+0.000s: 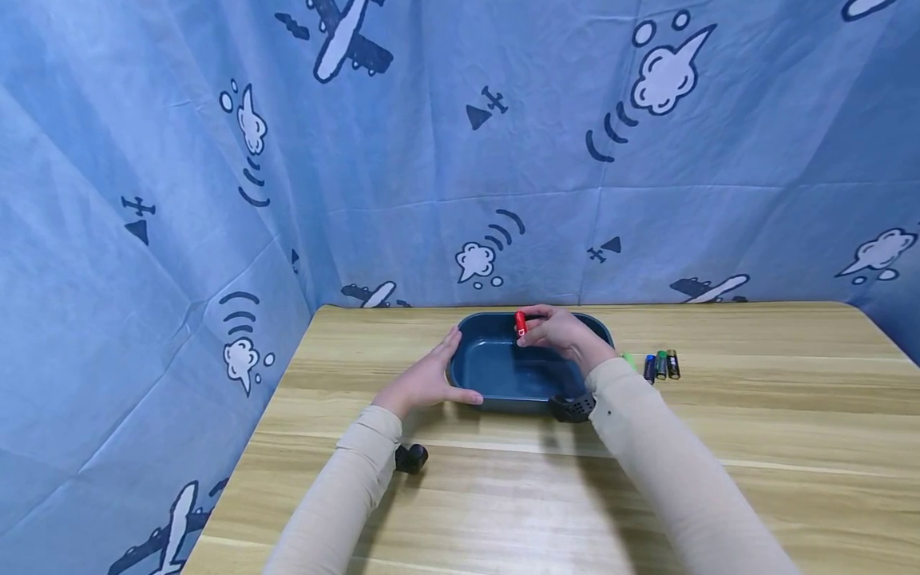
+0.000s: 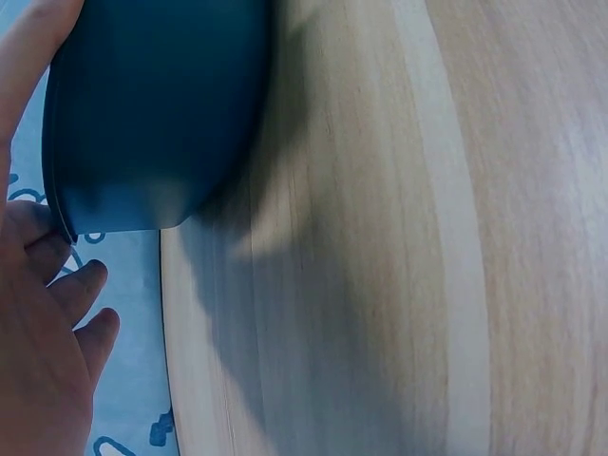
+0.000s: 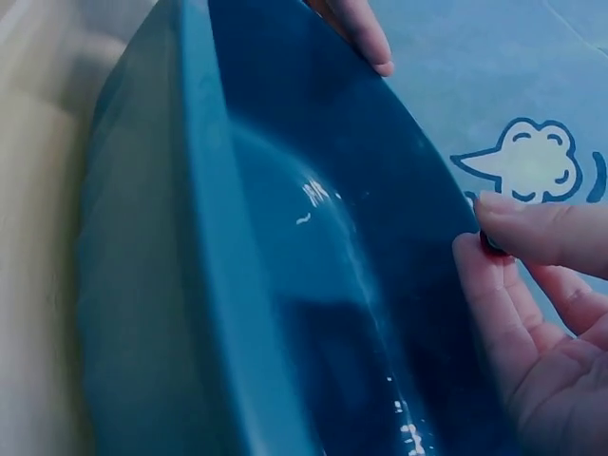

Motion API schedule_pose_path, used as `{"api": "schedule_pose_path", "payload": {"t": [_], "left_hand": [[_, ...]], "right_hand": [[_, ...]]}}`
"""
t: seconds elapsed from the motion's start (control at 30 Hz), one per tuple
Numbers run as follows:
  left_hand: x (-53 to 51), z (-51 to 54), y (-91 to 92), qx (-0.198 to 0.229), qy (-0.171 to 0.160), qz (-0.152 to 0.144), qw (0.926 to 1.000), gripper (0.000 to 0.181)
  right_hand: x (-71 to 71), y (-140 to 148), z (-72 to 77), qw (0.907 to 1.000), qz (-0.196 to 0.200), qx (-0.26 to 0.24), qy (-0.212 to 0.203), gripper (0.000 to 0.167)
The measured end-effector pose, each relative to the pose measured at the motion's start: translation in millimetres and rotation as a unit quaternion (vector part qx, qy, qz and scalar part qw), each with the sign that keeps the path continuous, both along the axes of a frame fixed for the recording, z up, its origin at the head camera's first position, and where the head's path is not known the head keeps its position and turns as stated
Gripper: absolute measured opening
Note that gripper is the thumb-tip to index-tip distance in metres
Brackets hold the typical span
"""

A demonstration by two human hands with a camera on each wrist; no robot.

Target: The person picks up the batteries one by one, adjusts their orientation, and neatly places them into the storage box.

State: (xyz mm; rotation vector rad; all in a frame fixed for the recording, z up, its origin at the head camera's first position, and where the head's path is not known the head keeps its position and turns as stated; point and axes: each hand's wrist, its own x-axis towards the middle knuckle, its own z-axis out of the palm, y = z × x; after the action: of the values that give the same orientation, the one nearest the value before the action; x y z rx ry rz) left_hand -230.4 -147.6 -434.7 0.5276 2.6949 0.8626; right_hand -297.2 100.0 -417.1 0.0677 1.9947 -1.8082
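Note:
A dark blue rectangular container [image 1: 496, 397] stands on the table, its inner floor bare where it shows. Spread along its left end, the left hand [image 1: 427, 378] touches the rim with fairly straight fingers, the thumb at the front left corner. The left wrist view has this hand [image 2: 47, 313] at the container's wall [image 2: 152, 114]. Above the container's back part, the right hand [image 1: 557, 334] pinches a red battery [image 1: 521, 323] between thumb and fingers. In the right wrist view, only a dark end of the battery [image 3: 491, 245] shows in the right hand [image 3: 546, 304], beside the rim [image 3: 418, 123].
Right of the container lie a blue battery [image 1: 650, 368], a green battery [image 1: 661, 365], a black battery [image 1: 673, 364] and a light green item [image 1: 628, 359] partly hidden by the right arm. A blue patterned curtain [image 1: 431, 160] hangs behind the wooden table [image 1: 503, 495].

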Motion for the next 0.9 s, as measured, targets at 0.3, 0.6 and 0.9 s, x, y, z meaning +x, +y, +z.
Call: {"api": "schedule_pose_path", "payload": {"t": [0.3,0.6,0.9], "left_hand": [[-0.6,-1.5,-1.4,0.006,-0.001,0.002,1.0,0.121],[-1.7,-2.4,-1.9,0.002,0.007,-0.002,1.0,0.121],[-1.9,-3.7,-1.8,0.003,0.008,-0.003,1.0,0.122]], "right_hand": [[-0.5,-9.7,-8.6,0.9985,0.04,-0.038,0.004,0.063],[-5.5,-16.5,-13.0,0.9964,0.031,-0.079,0.004,0.063],[-8.4,-18.3,-23.2,0.9929,0.006,-0.119,-0.003,0.062]]}}
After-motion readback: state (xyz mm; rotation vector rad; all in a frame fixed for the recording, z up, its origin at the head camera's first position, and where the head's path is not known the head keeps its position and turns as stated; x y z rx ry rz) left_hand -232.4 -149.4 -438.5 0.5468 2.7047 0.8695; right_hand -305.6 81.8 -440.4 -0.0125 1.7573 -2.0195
